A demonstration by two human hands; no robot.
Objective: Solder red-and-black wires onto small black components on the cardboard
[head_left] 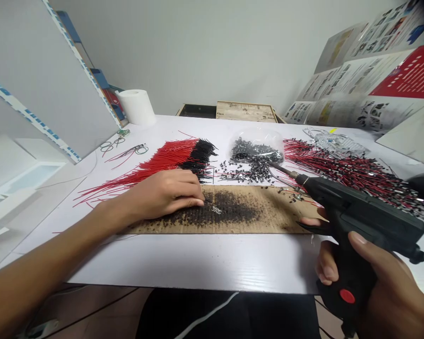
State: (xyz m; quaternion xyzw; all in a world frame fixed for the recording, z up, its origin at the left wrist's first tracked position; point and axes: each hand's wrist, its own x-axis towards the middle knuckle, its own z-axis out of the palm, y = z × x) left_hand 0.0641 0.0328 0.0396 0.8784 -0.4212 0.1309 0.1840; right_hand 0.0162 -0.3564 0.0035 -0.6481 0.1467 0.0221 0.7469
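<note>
in the head view, the right hand [392,287] is wrapped around the grip of a black gun-shaped tool [371,202], at the right of the white table [198,259], its metal nozzle [297,176] aimed up and leftward; the left hand [178,190] is pinched narrow over the stained cardboard strip [286,219], seemingly on thin dark wires [208,201] whose silvery ends [216,210] fan out beside the thumb; exactly how many it holds, i cannot tell; the tool looks stiff, bulky and the heaviest thing here, so the grip is the place to hold it, with fingers well back from the nozzle, which could be hot; the wires look light and bendy, likely easy to splay or slip, and are best pinched close behind their bare ends; the red wires [166,157] heaped behind the left hand should handle alike.
</note>
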